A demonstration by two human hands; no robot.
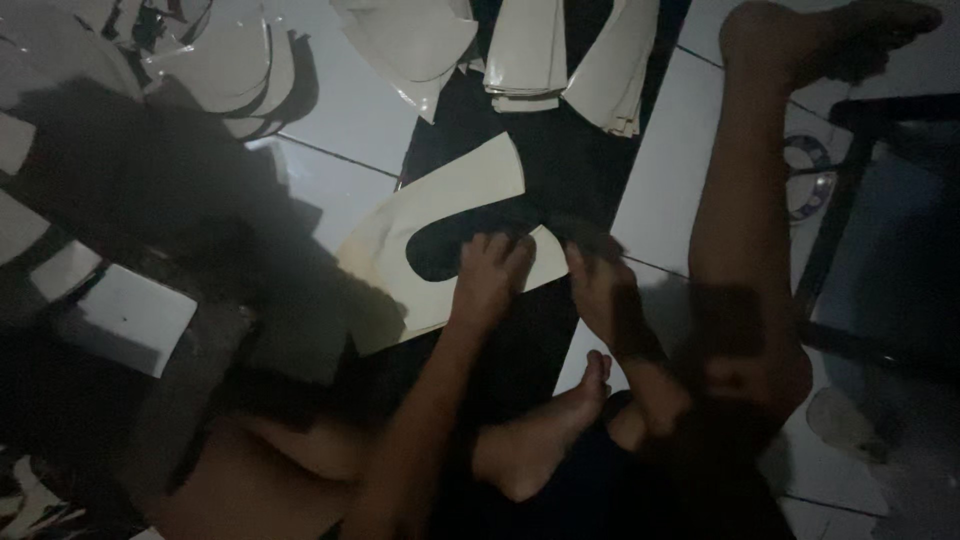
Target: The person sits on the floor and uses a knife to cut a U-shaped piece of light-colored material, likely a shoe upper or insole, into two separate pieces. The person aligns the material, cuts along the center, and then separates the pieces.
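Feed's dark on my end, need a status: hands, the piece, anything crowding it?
Left hand pressing on cream U-shaped piece. Right hand at its end, grip unclear. Piece flat on black sheet. Stacked cream cutouts beyond, apart.

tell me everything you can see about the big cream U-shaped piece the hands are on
The cream U-shaped piece is a thin, flat sheet, perhaps leather or card, with a deep curved notch cut into it. It lies flat, partly on a black sheet and partly on the white tiled floor. The left hand presses on its lower arm beside the notch; the right hand sits just past its tip, contact unclear. Its lower left edge is in shadow.
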